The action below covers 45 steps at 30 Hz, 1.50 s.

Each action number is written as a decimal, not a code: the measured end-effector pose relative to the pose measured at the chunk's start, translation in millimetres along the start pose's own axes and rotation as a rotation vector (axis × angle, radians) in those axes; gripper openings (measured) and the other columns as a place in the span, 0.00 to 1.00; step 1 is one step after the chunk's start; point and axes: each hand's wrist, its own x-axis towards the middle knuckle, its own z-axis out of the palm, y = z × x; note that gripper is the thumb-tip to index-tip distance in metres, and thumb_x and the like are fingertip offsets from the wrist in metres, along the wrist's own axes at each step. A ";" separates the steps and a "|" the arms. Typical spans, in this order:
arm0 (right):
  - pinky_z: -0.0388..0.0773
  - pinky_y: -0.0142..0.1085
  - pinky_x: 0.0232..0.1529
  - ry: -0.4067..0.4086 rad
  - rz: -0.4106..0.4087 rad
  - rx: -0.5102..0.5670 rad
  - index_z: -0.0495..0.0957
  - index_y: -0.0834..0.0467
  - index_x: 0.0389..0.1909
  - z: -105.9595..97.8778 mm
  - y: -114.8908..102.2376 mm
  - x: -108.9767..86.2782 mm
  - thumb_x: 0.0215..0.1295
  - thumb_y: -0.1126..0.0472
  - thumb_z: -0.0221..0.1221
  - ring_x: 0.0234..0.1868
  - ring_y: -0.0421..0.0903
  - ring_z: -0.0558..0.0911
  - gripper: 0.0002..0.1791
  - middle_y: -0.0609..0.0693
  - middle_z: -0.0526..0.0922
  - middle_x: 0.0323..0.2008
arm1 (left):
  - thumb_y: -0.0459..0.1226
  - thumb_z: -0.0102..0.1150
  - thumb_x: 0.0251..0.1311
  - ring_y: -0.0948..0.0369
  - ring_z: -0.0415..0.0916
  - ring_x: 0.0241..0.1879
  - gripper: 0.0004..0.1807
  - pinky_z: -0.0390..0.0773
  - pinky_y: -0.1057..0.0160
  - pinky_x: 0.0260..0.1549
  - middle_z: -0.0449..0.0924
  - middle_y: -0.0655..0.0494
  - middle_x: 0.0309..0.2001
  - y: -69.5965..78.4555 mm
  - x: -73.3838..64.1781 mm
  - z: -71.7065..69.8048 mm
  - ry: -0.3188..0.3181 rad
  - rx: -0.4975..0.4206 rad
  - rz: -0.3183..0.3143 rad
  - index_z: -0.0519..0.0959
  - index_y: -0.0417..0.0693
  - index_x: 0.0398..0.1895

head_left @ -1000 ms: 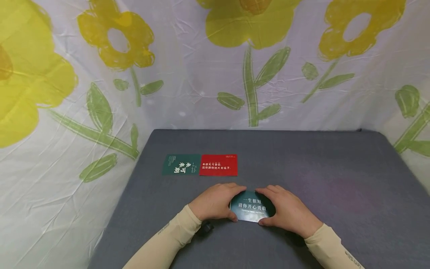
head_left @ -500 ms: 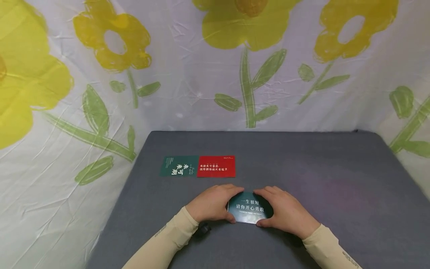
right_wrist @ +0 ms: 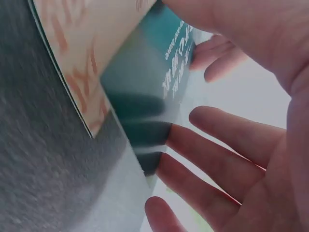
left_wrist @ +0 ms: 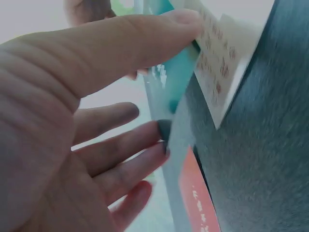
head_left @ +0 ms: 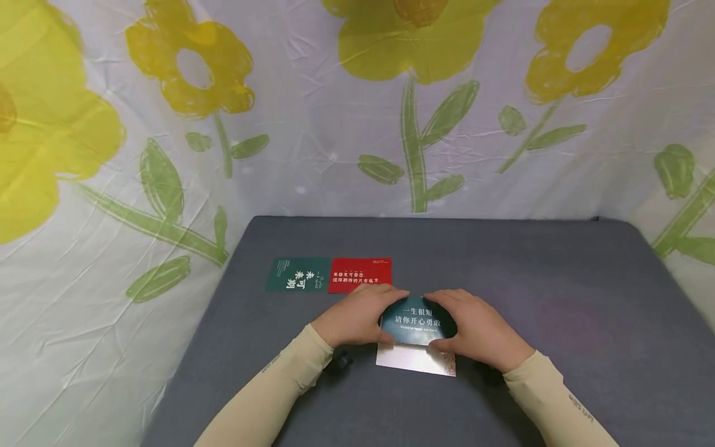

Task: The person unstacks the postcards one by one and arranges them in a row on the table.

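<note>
A dark teal card (head_left: 418, 320) with white writing is held by its two ends between my hands. My left hand (head_left: 357, 318) grips its left end, thumb (left_wrist: 178, 24) at the near edge and fingertips at the far edge. At the right end, my right hand (head_left: 481, 329) holds it the same way. A pale pinkish card (head_left: 416, 359) with reddish marks lies below it, its near part showing and the rest hidden under the teal card. In the right wrist view the pale card (right_wrist: 72, 67) rests close over the dark table cloth.
Farther back on the grey tabletop (head_left: 530, 267), a green card (head_left: 301, 274) and a red card (head_left: 362, 273) lie edge to edge. The left hand's fingers are close to the red card's near edge. A flower-printed cloth (head_left: 313, 136) hangs behind the table.
Both hands have moved away from me, toward the back of the table, carrying the teal card. This has uncovered the near part of the pale card beneath.
</note>
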 end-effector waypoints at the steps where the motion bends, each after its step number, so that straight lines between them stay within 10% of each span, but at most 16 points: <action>1: 0.83 0.55 0.65 0.001 -0.002 0.004 0.78 0.56 0.72 -0.9 2.3 2.9 0.50 0.49 0.85 0.66 0.55 0.82 0.48 0.53 0.84 0.66 | 0.50 0.84 0.52 0.57 0.75 0.72 0.50 0.68 0.51 0.77 0.78 0.55 0.73 -2.6 3.3 -1.0 -0.002 -0.003 -0.004 0.72 0.52 0.80; 19: 0.77 0.61 0.70 -0.063 0.085 0.005 0.72 0.59 0.77 -16.2 45.1 67.5 0.58 0.49 0.81 0.71 0.62 0.78 0.49 0.62 0.78 0.72 | 0.50 0.82 0.57 0.56 0.70 0.78 0.51 0.52 0.50 0.86 0.74 0.55 0.78 -42.7 80.6 -13.8 -0.028 -0.011 -0.059 0.67 0.51 0.83; 45: 0.73 0.63 0.74 -0.066 0.060 0.061 0.67 0.58 0.81 -10.9 56.1 68.5 0.62 0.47 0.78 0.77 0.65 0.73 0.50 0.62 0.69 0.81 | 0.50 0.81 0.58 0.56 0.61 0.83 0.54 0.44 0.38 0.86 0.66 0.54 0.83 -39.3 81.7 -11.7 0.004 -0.022 -0.084 0.63 0.53 0.85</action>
